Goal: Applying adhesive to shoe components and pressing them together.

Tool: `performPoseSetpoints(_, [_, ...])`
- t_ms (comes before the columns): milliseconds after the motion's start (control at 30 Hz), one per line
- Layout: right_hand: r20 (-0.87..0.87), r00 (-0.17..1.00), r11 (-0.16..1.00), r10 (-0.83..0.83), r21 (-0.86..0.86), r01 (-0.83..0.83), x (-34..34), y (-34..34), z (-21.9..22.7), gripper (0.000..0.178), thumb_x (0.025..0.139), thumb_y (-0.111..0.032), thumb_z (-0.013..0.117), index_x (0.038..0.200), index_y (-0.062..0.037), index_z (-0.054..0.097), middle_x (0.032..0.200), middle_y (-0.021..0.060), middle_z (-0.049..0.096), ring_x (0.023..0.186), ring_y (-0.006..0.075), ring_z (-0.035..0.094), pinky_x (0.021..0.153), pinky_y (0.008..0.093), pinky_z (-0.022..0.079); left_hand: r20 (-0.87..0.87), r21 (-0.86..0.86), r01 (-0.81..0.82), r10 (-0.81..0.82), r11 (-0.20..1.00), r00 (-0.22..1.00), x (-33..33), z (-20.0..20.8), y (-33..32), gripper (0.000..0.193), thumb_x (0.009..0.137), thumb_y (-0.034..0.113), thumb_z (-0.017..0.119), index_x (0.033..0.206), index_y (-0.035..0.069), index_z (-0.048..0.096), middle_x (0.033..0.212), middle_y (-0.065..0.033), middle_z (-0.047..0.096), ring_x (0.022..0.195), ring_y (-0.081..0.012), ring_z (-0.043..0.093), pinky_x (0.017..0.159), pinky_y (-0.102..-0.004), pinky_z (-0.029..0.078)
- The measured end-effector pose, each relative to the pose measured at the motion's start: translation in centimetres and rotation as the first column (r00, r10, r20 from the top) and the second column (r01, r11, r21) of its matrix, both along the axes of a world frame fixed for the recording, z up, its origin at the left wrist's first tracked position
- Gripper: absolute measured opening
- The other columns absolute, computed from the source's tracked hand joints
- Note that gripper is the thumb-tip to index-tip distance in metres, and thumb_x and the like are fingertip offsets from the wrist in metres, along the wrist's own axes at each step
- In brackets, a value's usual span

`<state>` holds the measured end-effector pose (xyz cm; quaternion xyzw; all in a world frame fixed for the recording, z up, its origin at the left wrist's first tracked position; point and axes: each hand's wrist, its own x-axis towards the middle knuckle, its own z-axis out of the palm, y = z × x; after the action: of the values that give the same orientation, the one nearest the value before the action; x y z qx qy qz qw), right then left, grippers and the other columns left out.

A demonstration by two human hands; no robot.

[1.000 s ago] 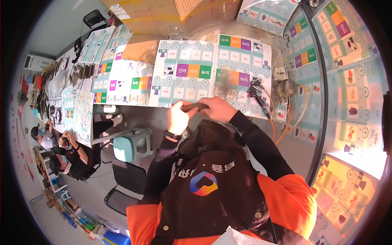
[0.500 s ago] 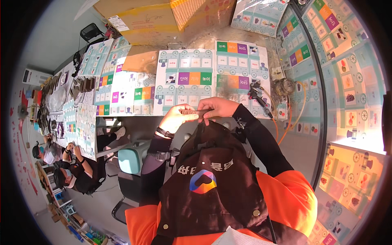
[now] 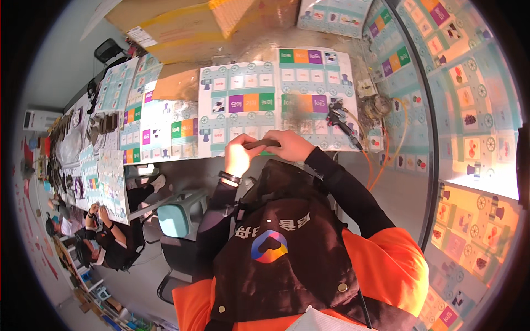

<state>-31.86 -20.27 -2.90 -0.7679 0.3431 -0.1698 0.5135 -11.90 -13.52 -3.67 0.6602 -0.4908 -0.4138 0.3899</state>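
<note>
My left hand (image 3: 238, 155) and my right hand (image 3: 292, 145) meet at the near edge of the table. Between them they grip a narrow dark brown strip (image 3: 263, 144), one hand at each end. Its kind is too small to make out. Fingers of both hands are closed round it, and the fingertips are partly hidden. Just beyond my hands lies a colourful printed sheet (image 3: 236, 83) covering the tabletop. To the right of my right hand, a black gun-shaped hand tool (image 3: 343, 126) rests on the table.
An orange hose (image 3: 381, 172) hangs near the tool. A large cardboard box (image 3: 182, 27) stands at the back. Left of me are a teal stool (image 3: 174, 219) and a seated co-worker (image 3: 113, 243) at another table. A dark-framed glass panel (image 3: 425, 110) borders the right.
My hands have turned the brown strip, whose ridged side showed before; now a smoother face shows. My right hand has closed further over its end. The whole view has shifted slightly.
</note>
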Motion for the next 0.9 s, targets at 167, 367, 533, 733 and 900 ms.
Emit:
performPoseSetpoints(167, [0.020,1.000,0.990,-0.014,-0.138,0.017,-2.5,-1.4,-3.6,0.019,0.084,-0.018,0.074,0.096,-0.0038,0.073,0.089,0.0162,0.071,0.083,0.0346,0.067,0.075,0.0408,0.053,-0.014,0.233,0.166,-0.167,0.958,0.986,-0.8,-2.0,-2.5,0.026,0.074,0.014,0.086,0.088,0.000,0.069,0.083,-0.0072,0.074,0.076,-0.0110,0.068,0.070,-0.0269,0.054])
performPoseSetpoints(367, [-0.007,0.972,0.958,-0.234,0.168,0.232,-6.7,-2.1,-7.7,0.021,0.087,-0.017,0.074,0.103,-0.0035,0.073,0.092,0.0137,0.073,0.087,0.0253,0.071,0.078,0.0366,0.054,0.055,0.169,0.224,-0.236,0.960,0.970,-5.8,-3.9,-6.9,0.036,0.074,0.016,0.087,0.100,-0.001,0.068,0.091,-0.0091,0.074,0.083,-0.0150,0.069,0.075,-0.0289,0.054])
performPoseSetpoints(533, [-0.073,0.814,0.772,-0.576,0.280,0.571,-6.3,-4.1,-15.3,0.025,0.086,-0.019,0.074,0.099,0.0020,0.072,0.093,0.0163,0.074,0.086,0.0274,0.071,0.079,0.0369,0.054,-0.047,0.207,0.004,0.006,0.978,0.999,-8.0,-11.3,-7.4,0.063,0.080,0.020,0.084,0.130,-0.001,0.051,0.110,-0.0135,0.067,0.090,-0.0200,0.066,0.080,-0.0309,0.053])
performPoseSetpoints(733, [-0.305,0.529,0.491,-0.792,0.197,0.848,-5.6,-8.8,-18.0,0.033,0.081,-0.029,0.077,0.095,0.0000,0.074,0.089,0.0175,0.074,0.085,0.0315,0.071,0.077,0.0403,0.054,-0.033,0.339,0.145,-0.142,0.929,0.989,-6.7,-15.2,-7.3,0.050,0.086,0.017,0.076,0.127,-0.002,0.054,0.103,-0.0124,0.069,0.087,-0.0183,0.068,0.075,-0.0303,0.055])
performPoseSetpoints(900, [-0.341,0.487,0.458,-0.804,0.167,0.873,-3.1,-9.9,-18.9,0.030,0.082,-0.029,0.075,0.094,-0.0023,0.074,0.091,0.0177,0.073,0.088,0.0345,0.070,0.079,0.0429,0.054,0.021,0.358,0.150,-0.168,0.922,0.986,-4.5,-16.9,-8.1,0.037,0.089,0.015,0.070,0.121,0.000,0.059,0.095,-0.0111,0.071,0.084,-0.0193,0.071,0.074,-0.0314,0.055])
